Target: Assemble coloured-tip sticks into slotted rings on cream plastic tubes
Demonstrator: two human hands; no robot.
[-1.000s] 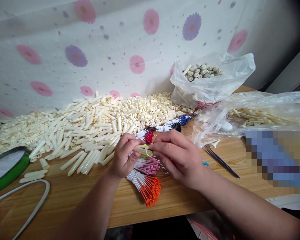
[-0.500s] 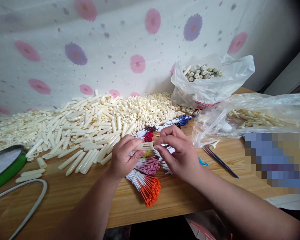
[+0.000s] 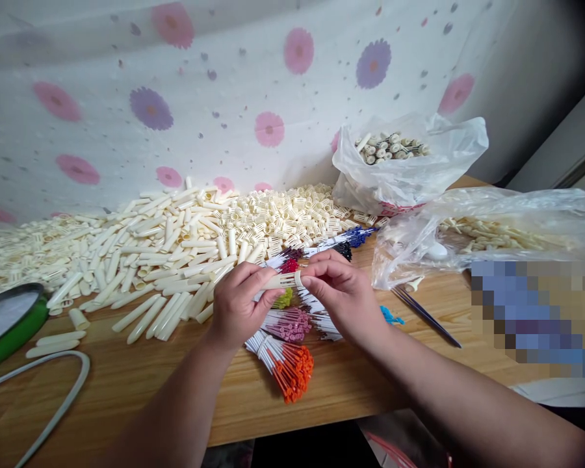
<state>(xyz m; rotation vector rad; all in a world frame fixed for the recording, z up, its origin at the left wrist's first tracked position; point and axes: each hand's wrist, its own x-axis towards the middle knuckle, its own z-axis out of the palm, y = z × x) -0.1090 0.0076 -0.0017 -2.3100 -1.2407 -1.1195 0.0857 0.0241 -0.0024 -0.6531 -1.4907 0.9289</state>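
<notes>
A cream pen barrel (image 3: 281, 281) with a slotted section lies sideways between my hands, above the bundles on the table. My left hand (image 3: 241, 299) is closed around its left part, thumb and fingers pinching it. At its right end, my right hand (image 3: 338, 292) pinches the rim between thumb and fingertips. Below the hands are bundles of white pen refills with coloured ends: orange (image 3: 295, 374), pink (image 3: 292, 324), yellow-green (image 3: 285, 299), red (image 3: 288, 265), black (image 3: 342, 249) and blue (image 3: 359, 235). My right hand partly covers some of them.
Behind the hands spreads a large pile of cream tubes (image 3: 175, 240) and slotted sleeves (image 3: 283, 214). White bags (image 3: 394, 182) of parts and dark tweezers (image 3: 426, 316) are at right. A green-rimmed object (image 3: 24, 331) and white cable (image 3: 73, 390) lie at left.
My right hand's fingers have closed in and shifted slightly at the barrel's right end. The barrel stays in both hands, and the view has shifted a little.
</notes>
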